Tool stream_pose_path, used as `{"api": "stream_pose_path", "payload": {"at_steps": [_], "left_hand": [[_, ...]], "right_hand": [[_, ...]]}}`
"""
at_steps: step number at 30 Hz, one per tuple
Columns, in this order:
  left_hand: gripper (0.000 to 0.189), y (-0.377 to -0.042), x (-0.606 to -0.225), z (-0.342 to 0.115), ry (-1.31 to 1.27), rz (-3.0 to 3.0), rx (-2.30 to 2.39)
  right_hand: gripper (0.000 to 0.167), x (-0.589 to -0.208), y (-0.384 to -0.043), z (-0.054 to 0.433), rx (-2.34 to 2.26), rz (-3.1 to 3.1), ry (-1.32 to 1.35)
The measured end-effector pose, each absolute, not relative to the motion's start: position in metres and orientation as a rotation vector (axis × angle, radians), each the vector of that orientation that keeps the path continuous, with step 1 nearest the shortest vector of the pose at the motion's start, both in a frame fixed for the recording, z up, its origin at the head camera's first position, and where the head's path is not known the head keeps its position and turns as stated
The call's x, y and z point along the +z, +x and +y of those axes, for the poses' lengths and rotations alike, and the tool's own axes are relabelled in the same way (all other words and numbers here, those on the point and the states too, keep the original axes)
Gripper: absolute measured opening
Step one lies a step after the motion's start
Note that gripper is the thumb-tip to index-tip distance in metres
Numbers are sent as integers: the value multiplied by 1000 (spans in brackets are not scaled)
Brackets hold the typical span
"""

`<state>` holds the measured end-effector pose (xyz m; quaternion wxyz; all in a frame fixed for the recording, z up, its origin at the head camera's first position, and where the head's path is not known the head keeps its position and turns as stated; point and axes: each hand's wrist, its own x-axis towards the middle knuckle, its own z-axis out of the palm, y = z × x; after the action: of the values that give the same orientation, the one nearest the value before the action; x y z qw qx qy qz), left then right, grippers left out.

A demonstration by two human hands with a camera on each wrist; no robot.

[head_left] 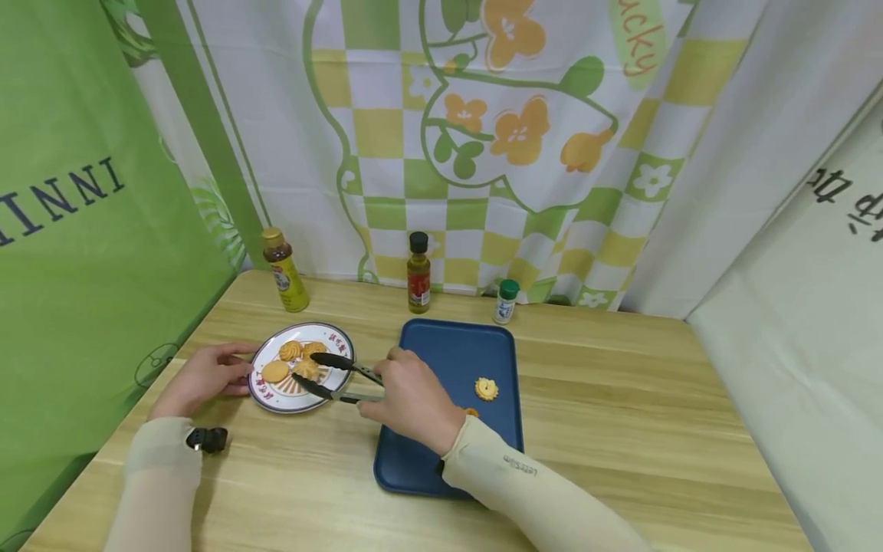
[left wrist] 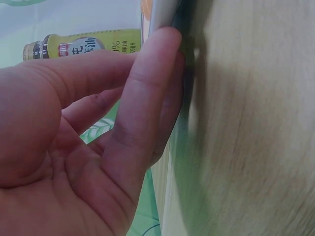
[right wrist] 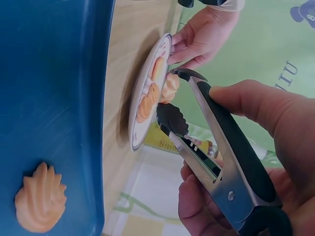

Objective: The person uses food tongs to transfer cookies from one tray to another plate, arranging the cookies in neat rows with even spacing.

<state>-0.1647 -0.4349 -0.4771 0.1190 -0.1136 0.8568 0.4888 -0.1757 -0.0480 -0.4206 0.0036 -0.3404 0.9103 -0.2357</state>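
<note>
My right hand (head_left: 414, 391) grips metal tongs (right wrist: 216, 142) with dark handles and black scalloped tips, held over a white plate (head_left: 279, 406) with a patterned rim. The tips stand apart, on either side of a swirled cookie (right wrist: 170, 88); I cannot tell whether they touch it. Other cookies on the plate include a smooth round one (head_left: 275, 372) and a ridged one (head_left: 290, 350). At the plate's left edge, my left hand (head_left: 210, 372) holds the rim with its fingertips.
Right of the plate lies a blue tray (head_left: 448, 345) with a flower-shaped cookie (head_left: 486, 389) and another cookie (head_left: 471, 412) partly hidden by my right wrist. Behind stand a yellow-labelled bottle (head_left: 286, 280), a black-capped bottle (head_left: 418, 276) and a green-capped shaker (head_left: 507, 303).
</note>
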Motion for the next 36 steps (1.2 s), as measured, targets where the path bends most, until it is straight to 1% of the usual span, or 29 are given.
{"api": "stream_pose_path", "payload": {"at_steps": [5, 10, 17, 24, 31, 36], "left_hand": [[54, -166, -477, -435, -340, 2488, 1445], [53, -165, -478, -435, -339, 2492, 1446], [53, -165, -477, -434, -339, 2510, 1426], [53, -164, -475, -432, -332, 2515, 1426], [54, -164, -475, -432, -312, 2528, 1415], [53, -164, -475, -433, -304, 2532, 1408]], "right_hand": [[26, -423, -179, -59, -711, 2862, -1058], [25, -427, -180, -66, -682, 2855, -1050], [26, -431, -182, -70, -668, 2862, -1072], [31, -431, -182, -71, -674, 2859, -1063], [26, -428, -179, -68, -675, 2865, -1049], [29, -424, -176, -63, -677, 2869, -1045]]}}
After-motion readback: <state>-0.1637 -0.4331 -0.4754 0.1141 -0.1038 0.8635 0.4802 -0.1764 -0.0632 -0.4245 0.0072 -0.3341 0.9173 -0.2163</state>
